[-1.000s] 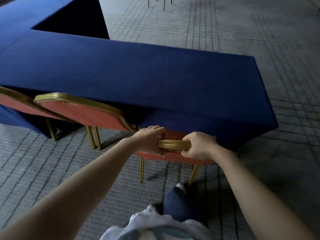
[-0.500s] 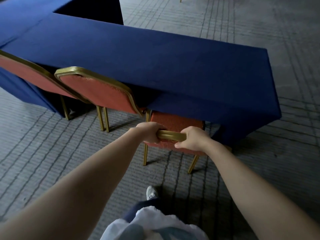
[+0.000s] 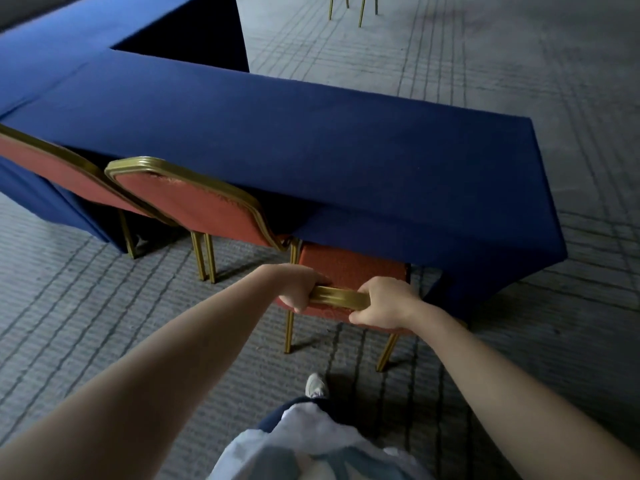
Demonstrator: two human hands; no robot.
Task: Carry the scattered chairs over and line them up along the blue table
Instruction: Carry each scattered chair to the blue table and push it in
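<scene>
A red chair with a gold frame (image 3: 349, 271) stands at the near side of the blue table (image 3: 311, 140), its seat partly under the cloth. My left hand (image 3: 299, 289) and my right hand (image 3: 381, 303) both grip the gold top rail of its backrest, close together. Left of it a second red chair (image 3: 194, 202) is pushed against the table, and a third red chair (image 3: 48, 168) stands beyond that at the left edge. The held chair's front legs are hidden by the tablecloth.
The blue cloth hangs to the floor at the table's right end (image 3: 540, 244). Gold legs of another chair (image 3: 349, 8) show at the far top. Grey patterned carpet (image 3: 519, 81) stretches around. My shoe (image 3: 315, 384) is just behind the chair.
The chair has slid a little further under the table while both hands keep their grip. The view has shifted slightly, and the far chair legs have come into sight.
</scene>
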